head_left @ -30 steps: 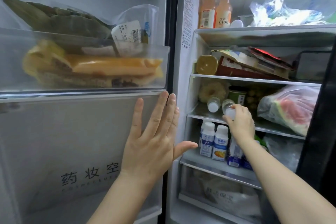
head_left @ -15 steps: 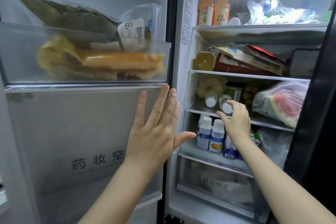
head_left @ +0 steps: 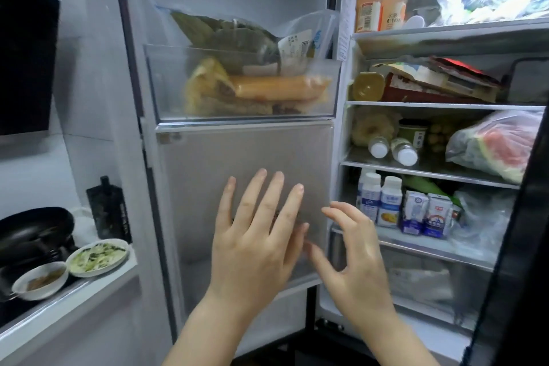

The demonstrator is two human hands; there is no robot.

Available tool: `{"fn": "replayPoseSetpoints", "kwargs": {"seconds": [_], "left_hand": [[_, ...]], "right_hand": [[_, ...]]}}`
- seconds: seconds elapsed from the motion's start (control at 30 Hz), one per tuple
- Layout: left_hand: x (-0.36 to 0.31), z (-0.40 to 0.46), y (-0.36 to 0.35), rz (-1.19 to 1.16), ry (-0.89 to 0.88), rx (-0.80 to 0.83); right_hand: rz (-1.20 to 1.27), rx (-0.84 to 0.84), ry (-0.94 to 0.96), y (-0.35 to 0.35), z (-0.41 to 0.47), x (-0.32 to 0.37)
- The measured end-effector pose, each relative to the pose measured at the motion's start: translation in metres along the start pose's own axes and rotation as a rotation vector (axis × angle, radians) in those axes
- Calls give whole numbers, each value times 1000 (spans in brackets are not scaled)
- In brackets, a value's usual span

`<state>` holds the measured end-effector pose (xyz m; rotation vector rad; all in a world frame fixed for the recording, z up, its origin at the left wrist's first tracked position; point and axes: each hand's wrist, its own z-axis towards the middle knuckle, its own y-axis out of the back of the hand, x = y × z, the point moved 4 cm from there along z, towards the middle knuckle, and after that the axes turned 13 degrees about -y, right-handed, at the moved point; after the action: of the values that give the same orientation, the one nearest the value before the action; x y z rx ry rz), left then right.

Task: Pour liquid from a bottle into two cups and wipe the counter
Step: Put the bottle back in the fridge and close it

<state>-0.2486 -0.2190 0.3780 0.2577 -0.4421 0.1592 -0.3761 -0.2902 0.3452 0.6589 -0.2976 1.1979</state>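
I stand at an open fridge. My left hand (head_left: 257,236) lies flat, fingers spread, on the grey panel of the open left door (head_left: 237,175). My right hand (head_left: 355,252) hovers empty with fingers curled, in front of the fridge's left edge. Two small white-capped bottles (head_left: 392,150) lie on their sides on the middle shelf. Below them stand two white drink bottles (head_left: 380,202) and two small cartons (head_left: 426,214). Two orange juice bottles (head_left: 381,1) stand on the top shelf. No cups are in view.
A door bin (head_left: 237,83) above my left hand holds bagged food. Bagged watermelon (head_left: 499,145) fills the right of the middle shelf. At the left, a counter (head_left: 59,300) carries two bowls of food (head_left: 98,255), a black pan (head_left: 32,232) and a dark pouch.
My right hand has come off the lying white-capped bottle and pulled back out of the fridge toward my left hand. The view has swung left, bringing the counter into sight.
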Motion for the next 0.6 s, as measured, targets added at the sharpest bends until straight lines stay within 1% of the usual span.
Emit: {"fn": "replayPoseSetpoints", "kwargs": {"seconds": [0.13, 0.2, 0.23, 0.33, 0.4, 0.5, 0.6], "left_hand": [[44, -34, 35, 35, 93, -26], [67, -50, 46, 44, 183, -13], [78, -58, 50, 23, 256, 1], [107, -79, 50, -169, 515, 80], [117, -90, 42, -327, 625, 133], [118, -99, 29, -513, 681, 152], [116, -102, 26, -604, 726, 143]], "right_hand": [[-9, 1, 81, -33, -19, 36], [-40, 1, 107, -52, -27, 51], [-62, 6, 116, -62, -31, 58], [-159, 22, 154, -87, -43, 77], [-229, 34, 158, -101, -48, 86], [-305, 28, 122, -113, -51, 93], [-347, 16, 113, -117, -51, 94]]}}
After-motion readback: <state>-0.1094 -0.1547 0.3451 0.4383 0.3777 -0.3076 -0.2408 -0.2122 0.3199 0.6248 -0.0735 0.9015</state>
